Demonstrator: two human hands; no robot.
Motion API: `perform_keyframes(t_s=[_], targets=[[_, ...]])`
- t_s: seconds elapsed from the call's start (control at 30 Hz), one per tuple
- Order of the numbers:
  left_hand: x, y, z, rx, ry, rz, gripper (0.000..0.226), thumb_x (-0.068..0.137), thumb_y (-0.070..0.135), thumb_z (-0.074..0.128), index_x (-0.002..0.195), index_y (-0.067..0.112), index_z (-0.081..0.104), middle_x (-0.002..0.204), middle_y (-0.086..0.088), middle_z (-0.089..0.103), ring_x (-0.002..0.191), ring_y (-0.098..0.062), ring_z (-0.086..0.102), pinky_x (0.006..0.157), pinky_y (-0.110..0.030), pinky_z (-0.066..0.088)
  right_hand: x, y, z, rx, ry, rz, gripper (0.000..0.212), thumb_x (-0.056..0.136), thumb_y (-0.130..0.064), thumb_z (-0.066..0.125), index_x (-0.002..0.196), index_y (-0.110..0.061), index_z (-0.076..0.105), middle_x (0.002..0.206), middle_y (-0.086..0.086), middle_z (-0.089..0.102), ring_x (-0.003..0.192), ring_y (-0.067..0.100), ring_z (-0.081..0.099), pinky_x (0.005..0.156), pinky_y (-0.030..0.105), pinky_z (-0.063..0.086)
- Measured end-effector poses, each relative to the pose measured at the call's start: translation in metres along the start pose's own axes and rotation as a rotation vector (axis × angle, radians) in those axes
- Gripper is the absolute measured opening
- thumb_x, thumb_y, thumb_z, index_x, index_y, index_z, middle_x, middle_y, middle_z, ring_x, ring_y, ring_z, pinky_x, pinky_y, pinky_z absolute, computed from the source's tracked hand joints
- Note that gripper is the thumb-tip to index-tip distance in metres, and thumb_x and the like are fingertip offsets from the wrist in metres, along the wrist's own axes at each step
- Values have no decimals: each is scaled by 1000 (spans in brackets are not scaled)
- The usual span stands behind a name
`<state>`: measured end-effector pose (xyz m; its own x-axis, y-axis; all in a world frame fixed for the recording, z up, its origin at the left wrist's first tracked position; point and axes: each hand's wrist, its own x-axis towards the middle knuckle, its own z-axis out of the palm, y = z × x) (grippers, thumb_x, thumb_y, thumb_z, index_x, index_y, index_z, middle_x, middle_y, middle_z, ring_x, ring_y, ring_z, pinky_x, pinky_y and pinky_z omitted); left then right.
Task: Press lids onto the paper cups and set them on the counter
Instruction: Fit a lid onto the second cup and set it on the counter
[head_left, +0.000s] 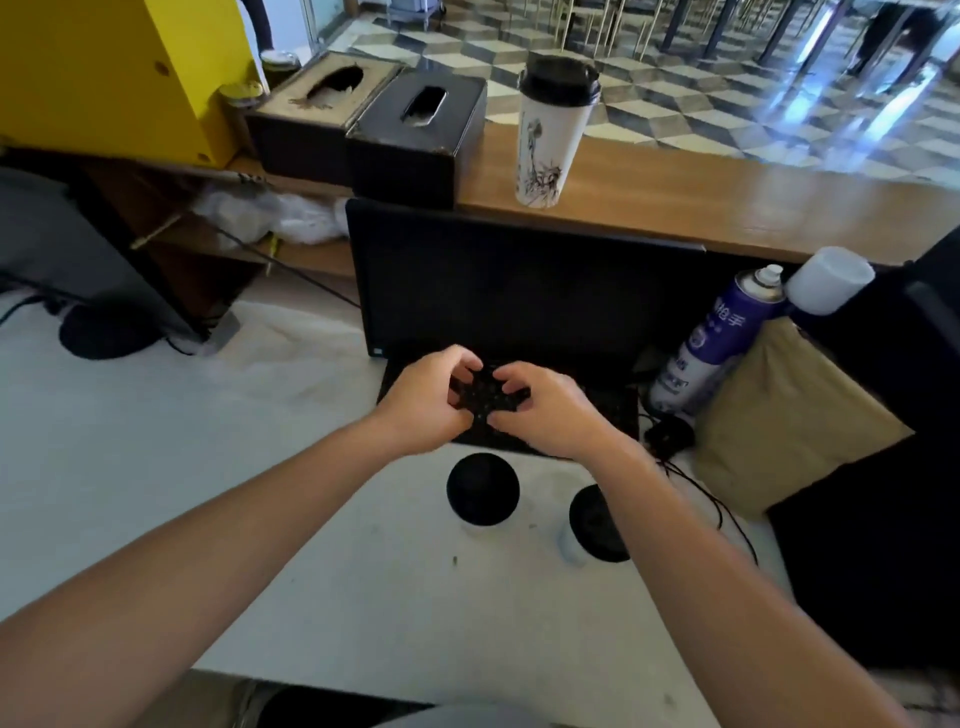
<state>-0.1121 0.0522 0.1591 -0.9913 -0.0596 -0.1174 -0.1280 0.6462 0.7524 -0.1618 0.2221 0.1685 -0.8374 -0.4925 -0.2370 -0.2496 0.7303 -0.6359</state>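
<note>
Left hand (431, 400) and right hand (540, 410) both grip a black lid (485, 395) over a keyboard (608, 415). Two lidded cups (483, 491) stand on the table (156, 441) – a third cup (550, 130) stands on the counter (727, 208). The lid looks light and bendy (thin plastic, probably) – best pressed around its rim.

Black lid (488, 399); white cup (545, 150), ink bamboo print; brown counter (727, 208)

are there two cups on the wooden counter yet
No, only one lidded cup stands on the wooden counter, to the right of the black tissue box.
</note>
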Motion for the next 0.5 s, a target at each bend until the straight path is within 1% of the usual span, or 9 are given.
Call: perform_keyframes(t_s=[0.03,0.07,0.1,0.13,0.17,0.23,0.3,0.4,0.5], targets=[[-7,-13,10,-4,-18,-45,57,80,1,74,129,20,53,121,0,60,91,-9,61,70,-13,48,-4,6,13,-36,-64,22,66,87,-29,78,147,-21,50,138,5,59,115,18,59,92,26,45],[-14,-27,21,-8,-35,-94,61,79,0,74,133,19,51,123,0,58,91,-8,59,66,-11,44,-7,11,26,-66,-123,45,73,86,-31,79,150,-21,46,144,6,54,124,20,55,97,28,44],[-21,-41,32,-14,-49,-142,65,79,0,76,136,17,49,126,-2,56,93,-10,57,65,-10,42,-9,17,38,-84,-172,73,81,84,-35,80,154,-22,41,150,8,48,134,23,48,104,31,42],[-28,-55,43,-22,-69,-192,70,78,1,78,138,16,47,129,-4,55,96,-13,57,68,-11,42,-12,21,49,-90,-206,99,86,83,-38,80,156,-22,37,154,8,42,141,25,42,110,34,39],[-34,-69,55,-34,-98,-251,74,76,4,82,139,16,45,131,-6,54,98,-17,57,73,-16,44,-13,25,58,-93,-219,115,89,83,-40,81,157,-21,36,156,9,40,143,26,39,112,35,37],[-46,-95,76,-79,-181,-394,84,73,11,87,144,18,41,137,-9,52,106,-25,61,83,-30,51,-16,28,71,-117,-227,127,88,82,-42,81,154,-17,38,152,9,42,139,27,42,110,35,38],[-54,-113,92,-144,-244,-496,91,72,15,89,147,19,37,142,-10,48,116,-29,60,92,-37,53,-16,30,81,-126,-215,136,81,82,-41,81,149,-14,44,146,9,47,133,26,46,107,35,41],[-60,-123,105,-208,-233,-512,93,72,20,90,148,20,36,145,-8,47,120,-28,59,92,-35,52,-17,29,90,-115,-157,148,71,81,-40,80,140,-12,51,136,8,52,125,26,51,101,35,47],[-62,-122,106,-259,-171,-452,91,73,22,89,148,19,38,142,-6,51,118,-25,60,91,-31,50,-16,29,95,-53,-88,176,65,81,-43,76,135,-13,54,125,5,58,113,22,56,91,34,53]])
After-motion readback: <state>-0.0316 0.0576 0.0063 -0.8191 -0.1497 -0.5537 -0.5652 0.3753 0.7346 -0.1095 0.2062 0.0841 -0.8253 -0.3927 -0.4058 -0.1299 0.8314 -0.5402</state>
